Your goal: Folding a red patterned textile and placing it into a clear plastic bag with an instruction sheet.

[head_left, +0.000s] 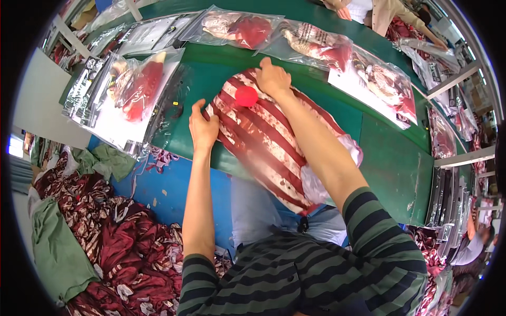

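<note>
A red-and-white striped costume garment [263, 129] with dark stains and a round red pompom [246, 96] lies folded across the green table edge, its lower end over my lap. My right hand [273, 79] is closed on the garment's far edge, right of the pompom. At the garment's left edge, my left hand [203, 125] has a bit of the cloth between thumb and forefinger. Whitish cloth [314, 185] shows from the garment's lower part, partly behind my right forearm.
Clear bags with red-and-white costume pieces lie along the table's far side, including a bag [242, 29] and another bag [137, 89] at left. A heap of dark red cloth [126, 247] fills the lower left. Another person's hand [343, 12] appears across the table.
</note>
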Demonstrator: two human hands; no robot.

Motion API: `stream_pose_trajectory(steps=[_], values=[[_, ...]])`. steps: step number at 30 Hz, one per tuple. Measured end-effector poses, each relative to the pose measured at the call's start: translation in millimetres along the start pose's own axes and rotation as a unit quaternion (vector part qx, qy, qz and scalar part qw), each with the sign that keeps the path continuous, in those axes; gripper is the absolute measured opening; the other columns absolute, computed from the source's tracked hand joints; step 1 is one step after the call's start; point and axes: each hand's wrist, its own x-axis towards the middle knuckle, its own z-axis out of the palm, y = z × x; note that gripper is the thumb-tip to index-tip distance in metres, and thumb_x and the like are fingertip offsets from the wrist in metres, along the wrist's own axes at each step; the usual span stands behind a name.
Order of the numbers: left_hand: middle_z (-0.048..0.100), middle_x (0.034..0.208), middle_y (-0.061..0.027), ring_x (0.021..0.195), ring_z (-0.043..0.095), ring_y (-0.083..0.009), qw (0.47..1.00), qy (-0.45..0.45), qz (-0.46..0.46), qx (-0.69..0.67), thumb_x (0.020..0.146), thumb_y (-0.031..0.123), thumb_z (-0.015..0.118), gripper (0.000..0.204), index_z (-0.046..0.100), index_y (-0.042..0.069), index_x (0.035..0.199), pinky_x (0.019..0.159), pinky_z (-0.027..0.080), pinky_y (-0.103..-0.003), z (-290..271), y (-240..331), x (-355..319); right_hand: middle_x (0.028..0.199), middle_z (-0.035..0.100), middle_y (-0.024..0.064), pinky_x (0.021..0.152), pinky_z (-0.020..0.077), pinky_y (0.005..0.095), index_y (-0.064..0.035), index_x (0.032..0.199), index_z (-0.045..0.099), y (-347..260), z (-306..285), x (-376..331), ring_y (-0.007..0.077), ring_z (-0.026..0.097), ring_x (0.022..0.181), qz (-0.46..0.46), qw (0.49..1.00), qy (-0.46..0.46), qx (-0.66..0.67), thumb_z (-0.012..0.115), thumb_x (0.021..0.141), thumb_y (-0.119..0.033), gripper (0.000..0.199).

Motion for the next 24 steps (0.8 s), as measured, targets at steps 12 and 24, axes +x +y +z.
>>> stream_pose_trajectory(steps=[12, 24], values=[[0.054, 0.142, -0.0097, 0.124, 0.056, -0.0324, 0.915, 0.051, 0.346, 0.201, 0.077, -0.003, 0.058, 0.069, 0.048, 0.015, 0.143, 0.1, 0.05, -0.04, 32.8, 8.8, 159.2, 0.084, 0.07, 0.0074, 0.075, 0.0454, 0.042, -0.0112, 0.09, 0.061, 22.8, 55.5, -3.4, 0.0313, 0.059, 0.08, -0.065, 0.974, 0.219, -0.002, 0.061, 0.09, -0.025, 0.013], [0.068, 0.119, -0.0048, 0.107, 0.065, -0.0311, 0.863, 0.031, 0.462, 0.201, 0.095, 0.013, 0.055, 0.032, 0.062, 0.017, 0.126, 0.085, 0.056, -0.039, 161.4, 48.4, 278.1, 0.086, 0.069, 0.0087, 0.08, 0.0478, 0.0413, -0.0081, 0.109, 0.059, 14.2, 28.5, -4.9, 0.0295, 0.062, 0.085, 0.013, 0.974, 0.096, 0.206, 0.066, 0.091, -0.03, 0.029]])
